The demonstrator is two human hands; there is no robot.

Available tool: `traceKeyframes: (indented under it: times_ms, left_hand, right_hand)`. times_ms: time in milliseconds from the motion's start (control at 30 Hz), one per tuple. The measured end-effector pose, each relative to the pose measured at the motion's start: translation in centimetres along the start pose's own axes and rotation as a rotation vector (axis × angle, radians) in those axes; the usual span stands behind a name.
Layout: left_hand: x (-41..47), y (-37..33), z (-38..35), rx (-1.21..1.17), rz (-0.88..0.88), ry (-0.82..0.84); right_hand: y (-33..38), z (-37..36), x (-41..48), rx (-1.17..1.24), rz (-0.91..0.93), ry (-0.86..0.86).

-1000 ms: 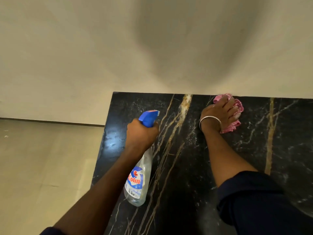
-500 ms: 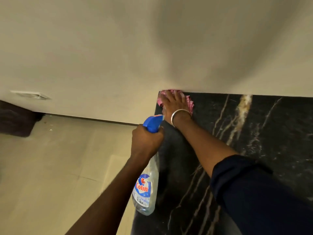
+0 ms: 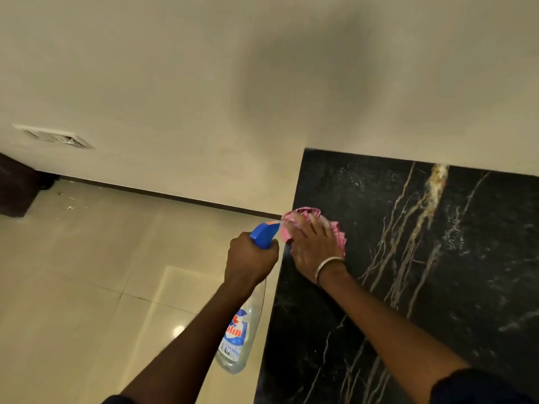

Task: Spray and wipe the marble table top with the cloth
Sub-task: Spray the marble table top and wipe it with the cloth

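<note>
A pale wall (image 3: 204, 83) fills the upper half of the frame, and a glossy tiled floor (image 3: 87, 287) takes the lower left. The black marble worktop (image 3: 437, 287), veined in gold and white, runs from the centre to the right edge.

The spray bottle (image 3: 236, 345) hangs over the floor just left of the worktop's edge. The left hand (image 3: 250, 258) is wrapped round its neck below the blue head, which points toward the slab. The right hand (image 3: 315, 252), with a thin bangle (image 3: 328, 265) at the wrist, lies flat with fingers spread, pressing the pink cloth (image 3: 303, 212) onto the worktop's left edge at centre frame.

Wiping looks well underway at this edge. Pale flecks near the upper corner may be spray or veining. How much of the slab to the right remains cannot be told.
</note>
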State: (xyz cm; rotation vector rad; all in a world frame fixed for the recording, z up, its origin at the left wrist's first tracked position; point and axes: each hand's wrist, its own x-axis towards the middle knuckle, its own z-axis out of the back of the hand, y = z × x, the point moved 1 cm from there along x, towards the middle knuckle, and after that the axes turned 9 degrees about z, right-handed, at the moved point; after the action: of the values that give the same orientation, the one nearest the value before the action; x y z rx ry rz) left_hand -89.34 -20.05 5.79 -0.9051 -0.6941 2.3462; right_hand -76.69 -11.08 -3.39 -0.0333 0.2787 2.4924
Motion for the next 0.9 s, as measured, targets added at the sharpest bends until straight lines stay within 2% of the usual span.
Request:
traceKeyframes:
  times_ms: [233,333,467,667,767,900]
  left_hand:
    - [-1.0,1.2,-0.2,-0.005,0.01,0.052]
    - [-1.0,1.3,-0.1,-0.034,0.015,0.048]
    - [-0.5,1.4,-0.4,-0.048,0.065,0.01]
    - [-0.2,1.5,-1.2,-0.029,0.096,-0.029]
    - [-0.5,1.7,-1.1,-0.026,0.073,-0.028]
    - [-1.9,2.5,-1.2,-0.024,0.066,-0.023]
  right_hand:
    - [3.3,-1.2,-5.2,0.021,0.053,0.034]
    - [1.0,-0.6,-2.7,-0.017,0.09,0.03]
    - [-4.3,0.5,3.8,-0.072,0.023,0.015]
    - [-9.9,2.7,12.3,-0.027,-0.049,-0.051]
    - [-10.4,2.8,13.3,-0.023,-0.044,-0.047]
    - [-7.9,1.8,10.1,-0.043,-0.053,-0.042]
